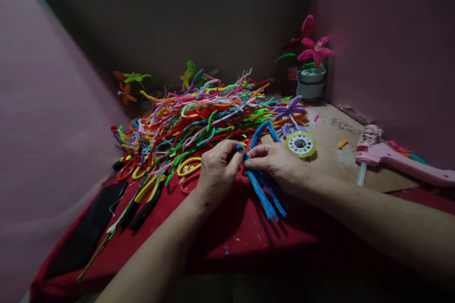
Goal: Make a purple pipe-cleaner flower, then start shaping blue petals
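Note:
Blue pipe cleaners are pinched between both hands over the red cloth. My left hand is closed, thumb and forefinger on one end of the bundle. Just to its right, my right hand pinches the strands close to the same spot. A bent blue loop rises above my right hand, and several loose ends hang down toward the table's front edge. Part of the bundle is hidden behind my fingers.
A large heap of coloured pipe cleaners lies behind my hands. Pliers, a black flat object and scissors are on the left. Right are a tape roll, a purple flower and a pink glue gun.

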`<state>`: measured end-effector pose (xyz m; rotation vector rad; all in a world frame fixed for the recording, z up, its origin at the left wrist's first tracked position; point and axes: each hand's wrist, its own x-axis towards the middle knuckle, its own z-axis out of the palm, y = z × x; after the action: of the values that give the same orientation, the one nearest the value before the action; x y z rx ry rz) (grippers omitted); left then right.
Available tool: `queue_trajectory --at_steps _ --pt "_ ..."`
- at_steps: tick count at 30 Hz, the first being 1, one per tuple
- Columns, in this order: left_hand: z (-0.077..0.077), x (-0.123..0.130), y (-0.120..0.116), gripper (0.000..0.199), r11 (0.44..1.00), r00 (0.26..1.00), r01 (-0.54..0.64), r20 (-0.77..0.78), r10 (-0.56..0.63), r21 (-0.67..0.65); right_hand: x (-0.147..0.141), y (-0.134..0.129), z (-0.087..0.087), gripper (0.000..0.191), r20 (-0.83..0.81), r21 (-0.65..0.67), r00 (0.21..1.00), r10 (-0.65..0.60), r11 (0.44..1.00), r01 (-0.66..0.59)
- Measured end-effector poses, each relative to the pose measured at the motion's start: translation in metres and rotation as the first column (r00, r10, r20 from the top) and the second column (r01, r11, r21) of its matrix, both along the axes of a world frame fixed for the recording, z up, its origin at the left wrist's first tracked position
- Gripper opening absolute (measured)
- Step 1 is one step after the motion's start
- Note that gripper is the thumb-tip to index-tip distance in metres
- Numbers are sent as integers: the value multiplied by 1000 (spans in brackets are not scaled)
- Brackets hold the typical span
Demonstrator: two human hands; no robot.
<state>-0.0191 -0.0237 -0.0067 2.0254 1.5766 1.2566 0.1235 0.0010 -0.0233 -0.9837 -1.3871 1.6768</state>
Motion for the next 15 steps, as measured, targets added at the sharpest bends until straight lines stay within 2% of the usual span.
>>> queue_trajectory --at_steps 4,11,15 --pt "-1 0 -1 11 999 1000 0 -19 0 32 1 -1 -1 8 35 19 999 -2 1000 2" --pt "0 -1 -2 12 998 999 -35 -21 36 46 0 -2 -3 13 -54 -71 997 60 995 -64" --pt "1 1 -3 10 999 999 -36 31 36 17 -3 -5 -1 6 -93 -149 991 95 983 -108"
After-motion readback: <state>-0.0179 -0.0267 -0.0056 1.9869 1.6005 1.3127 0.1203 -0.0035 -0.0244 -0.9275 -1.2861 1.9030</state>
